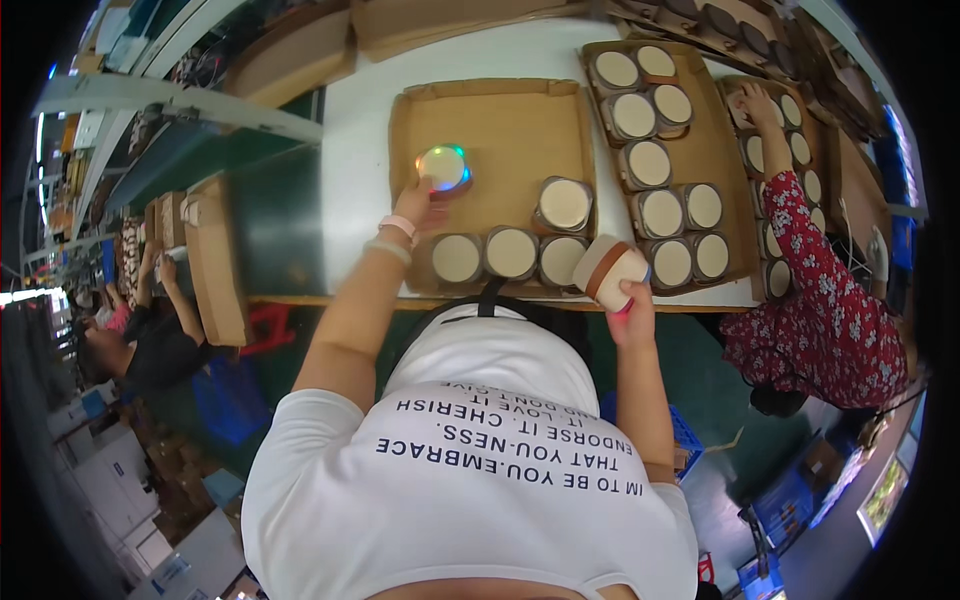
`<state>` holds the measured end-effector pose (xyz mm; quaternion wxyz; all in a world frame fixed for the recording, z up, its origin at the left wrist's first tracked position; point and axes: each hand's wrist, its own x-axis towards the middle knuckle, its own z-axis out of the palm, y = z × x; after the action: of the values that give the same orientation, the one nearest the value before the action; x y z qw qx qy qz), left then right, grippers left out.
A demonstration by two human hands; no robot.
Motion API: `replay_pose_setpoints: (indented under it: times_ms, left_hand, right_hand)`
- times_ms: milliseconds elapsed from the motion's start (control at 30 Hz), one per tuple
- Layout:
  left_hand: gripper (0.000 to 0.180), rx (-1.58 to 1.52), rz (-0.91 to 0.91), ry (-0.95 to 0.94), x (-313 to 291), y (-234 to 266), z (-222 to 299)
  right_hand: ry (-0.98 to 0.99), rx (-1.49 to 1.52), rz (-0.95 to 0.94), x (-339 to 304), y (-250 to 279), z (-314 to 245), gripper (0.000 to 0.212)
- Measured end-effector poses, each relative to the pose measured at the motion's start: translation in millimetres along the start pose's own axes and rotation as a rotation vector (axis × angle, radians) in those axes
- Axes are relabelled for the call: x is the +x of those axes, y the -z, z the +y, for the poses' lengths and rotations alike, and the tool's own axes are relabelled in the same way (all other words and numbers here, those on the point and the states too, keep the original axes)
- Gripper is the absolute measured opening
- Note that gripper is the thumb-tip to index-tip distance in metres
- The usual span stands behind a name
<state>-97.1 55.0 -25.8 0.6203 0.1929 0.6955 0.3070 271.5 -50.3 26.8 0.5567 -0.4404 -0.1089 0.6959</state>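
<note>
Inside a shallow cardboard tray [480, 105], my left hand [422, 206] is closed on a round, cream-topped device [441, 166] whose rim glows blue, green and orange. My right hand [632, 312] grips a similar cream device with a brown band [610, 272], tilted over the tray's near right corner. Pinkish and blue light shows by those fingers. Along the tray's near side sit several more round-topped devices, one of them a cream-topped unit [511, 252]. Another device [564, 204] stands just behind that row, at the right.
To the right, a second cardboard tray [612, 150] holds several like devices. Beyond it, a co-worker's hand [757, 103] reaches into a third tray. Empty-looking cardboard boxes [290, 60] stand at the back left. The white table's front edge [375, 302] runs before me.
</note>
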Motion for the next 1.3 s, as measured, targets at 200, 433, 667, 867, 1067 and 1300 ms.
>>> replay_pose_setpoints:
  times_ms: [200, 433, 667, 867, 1067, 1300]
  left_hand:
    - [0.09, 1.079, 0.467, -0.761, -7.9, -8.3, -11.3]
    - [0.089, 1.401, 0.287, -0.948, 24.0, -0.2, 12.8]
    - [0.092, 1.387, 0.144, -0.885, 7.1, 2.2, 33.3]
    - [0.083, 0.195, -0.053, -1.105, -83.5, 42.8, 86.3]
    - [0.076, -1.034, -1.03, -1.303, -215.0, 117.0, 146.6]
    - [0.074, 1.162, 0.398, -1.732, -159.9, 39.5, 44.9]
  right_hand:
    - [-0.006, 0.01, -0.064, 9.6, -20.6, 16.1, 0.063]
    - [0.031, -0.109, 0.11, -41.5, -32.4, 23.0, 0.08]
    - [0.105, -0.321, 0.167, -70.3, -27.4, 30.3, 0.088]
    - [1.637, -1.366, 0.886, -124.3, -56.5, -117.0, 0.06]
    - [2.035, -0.694, 0.475, -179.4, -127.8, -181.0, 0.068]
    - [0.671, -0.887, -0.309, 17.4, -123.5, -8.2, 0.094]
